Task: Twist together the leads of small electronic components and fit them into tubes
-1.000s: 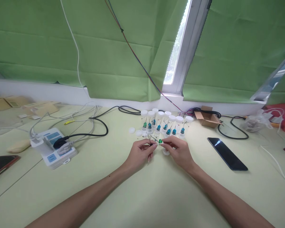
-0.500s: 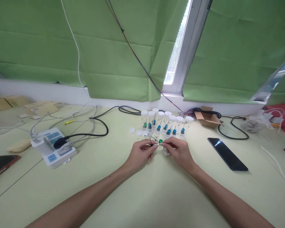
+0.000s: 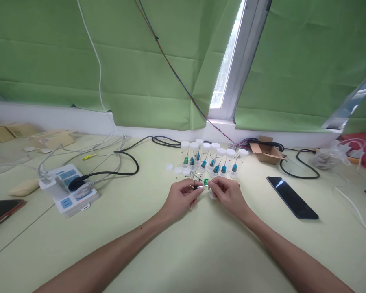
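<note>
Between the thumb and fingers of my left hand (image 3: 179, 198) is a thin metal rod (image 3: 202, 186) with a small black end. The rod points to the right, toward my right hand (image 3: 230, 195). My right hand is closed in a pinch at the rod's tip; whatever is between those fingertips is too small to make out. A small green plastic piece (image 3: 205, 182) lies just behind the fingertips. Under the right fingers a white cap (image 3: 212, 195) is partly hidden. Past the hands, several clear tubes (image 3: 204, 156) with white lids hold blue or green pieces with thin stems.
White round caps (image 3: 169, 167) and small loose metal bits lie left of the tubes. A power strip (image 3: 67, 191) with plugs and cables is on the left. At the right are a black phone (image 3: 292, 198), an open cardboard box (image 3: 266, 152) and a black cable (image 3: 308, 178).
My right fingertips have shifted slightly to the right along the rod, so a little more of it shows between the hands. The left hand has stayed almost still.
</note>
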The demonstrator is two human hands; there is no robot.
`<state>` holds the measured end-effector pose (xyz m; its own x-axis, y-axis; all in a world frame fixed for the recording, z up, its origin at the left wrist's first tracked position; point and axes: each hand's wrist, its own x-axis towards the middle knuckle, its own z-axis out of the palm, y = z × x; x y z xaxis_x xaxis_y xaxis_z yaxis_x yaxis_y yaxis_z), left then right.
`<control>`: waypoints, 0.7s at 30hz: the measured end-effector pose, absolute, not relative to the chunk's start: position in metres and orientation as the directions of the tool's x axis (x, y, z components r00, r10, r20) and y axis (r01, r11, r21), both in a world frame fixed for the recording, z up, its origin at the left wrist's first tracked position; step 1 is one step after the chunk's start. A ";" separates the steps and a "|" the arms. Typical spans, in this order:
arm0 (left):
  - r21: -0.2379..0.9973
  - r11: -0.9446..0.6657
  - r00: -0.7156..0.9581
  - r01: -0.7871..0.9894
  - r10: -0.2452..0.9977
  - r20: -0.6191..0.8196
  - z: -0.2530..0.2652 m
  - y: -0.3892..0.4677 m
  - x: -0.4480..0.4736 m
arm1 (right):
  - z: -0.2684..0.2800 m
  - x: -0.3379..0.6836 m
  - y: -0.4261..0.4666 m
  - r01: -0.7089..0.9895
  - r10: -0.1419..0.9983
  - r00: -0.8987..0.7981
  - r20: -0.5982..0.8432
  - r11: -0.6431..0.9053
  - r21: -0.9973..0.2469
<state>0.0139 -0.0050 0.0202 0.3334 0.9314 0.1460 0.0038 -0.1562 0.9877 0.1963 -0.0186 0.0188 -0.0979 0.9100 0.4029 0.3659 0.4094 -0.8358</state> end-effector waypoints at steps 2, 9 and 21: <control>0.986 -0.167 0.331 0.013 0.931 0.153 0.020 -0.005 0.014 | 0.018 0.196 -0.018 0.327 0.919 -0.099 0.382 0.393 -0.860; 0.972 -0.235 0.320 0.025 0.922 0.215 0.017 -0.004 0.013 | 0.022 0.193 -0.018 0.154 0.962 -0.092 0.256 0.268 -0.951; 0.959 -0.284 0.316 0.027 0.912 0.261 0.018 -0.005 0.014 | 0.024 0.191 -0.019 -0.004 0.982 -0.106 0.159 0.160 -0.987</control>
<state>0.0142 -0.0051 0.0178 0.3162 0.9121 0.2609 0.0270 -0.2836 0.9586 0.1913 -0.0188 0.0245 -0.1059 0.9816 0.1591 -0.0040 0.1596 -0.9872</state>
